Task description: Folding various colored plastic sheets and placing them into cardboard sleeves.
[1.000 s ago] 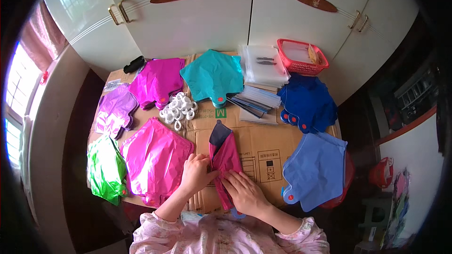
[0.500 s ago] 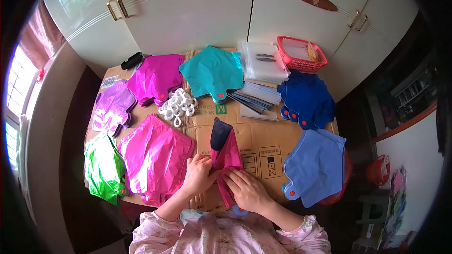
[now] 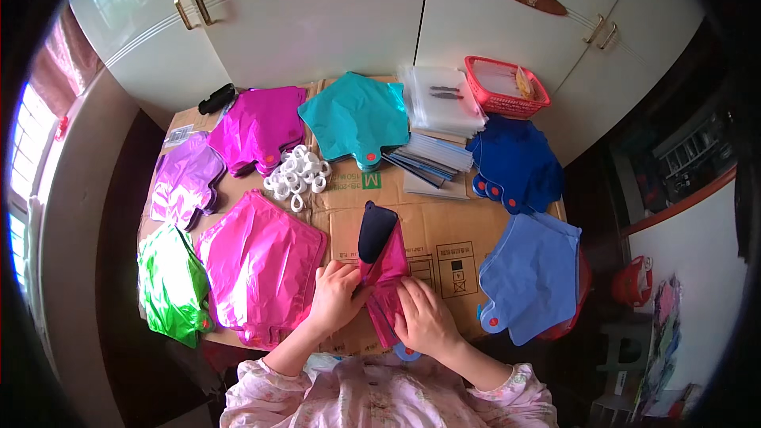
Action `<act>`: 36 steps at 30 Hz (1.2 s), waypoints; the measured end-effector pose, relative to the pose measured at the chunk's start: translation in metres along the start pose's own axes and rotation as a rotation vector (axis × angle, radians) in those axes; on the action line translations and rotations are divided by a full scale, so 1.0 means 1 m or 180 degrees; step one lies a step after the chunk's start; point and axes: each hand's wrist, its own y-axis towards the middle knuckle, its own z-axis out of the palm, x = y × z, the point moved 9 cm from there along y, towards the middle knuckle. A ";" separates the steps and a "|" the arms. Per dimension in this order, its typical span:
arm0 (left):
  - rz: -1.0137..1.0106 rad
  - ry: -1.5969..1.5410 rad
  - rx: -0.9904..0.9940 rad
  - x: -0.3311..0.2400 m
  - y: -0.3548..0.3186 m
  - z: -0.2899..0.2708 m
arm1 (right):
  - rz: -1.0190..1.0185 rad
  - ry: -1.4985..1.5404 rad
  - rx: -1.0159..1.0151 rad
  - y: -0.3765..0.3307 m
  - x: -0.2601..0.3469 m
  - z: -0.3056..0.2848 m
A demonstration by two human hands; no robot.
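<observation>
Shirt front (image 3: 369, 400): pale pink, small floral print
Left sleeve (image 3: 265, 387): left of shirt front, same print, wrinkled
Right sleeve (image 3: 511, 396): right of shirt front, matching
Left hand (image 3: 336, 295): bare
Right hand (image 3: 427, 317): bare

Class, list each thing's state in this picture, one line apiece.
Pink-and-dark shiny foil piece: partly folded
Left hand: fingers curled
Right hand: fingers resting on foil
White glossy cabinet doors: shut
Small white plastic loops: heaped
Angular teal foil sheets: stacked, unfolded
Clear flat plastic sleeves: stacked
Red plastic basket: upright, holding items
</observation>
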 end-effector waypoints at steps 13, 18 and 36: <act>0.0661 0.0322 -0.0370 -0.029 -0.008 -0.018 | 0.0135 -0.0223 -0.0146 -0.001 -0.002 -0.003; 0.1019 0.0607 -0.0292 -0.035 -0.017 -0.010 | 0.0114 -0.0395 -0.0139 -0.001 0.000 -0.008; 0.2093 0.1337 -0.0317 -0.063 -0.044 -0.010 | 0.0132 -0.0278 -0.0159 -0.013 -0.004 -0.002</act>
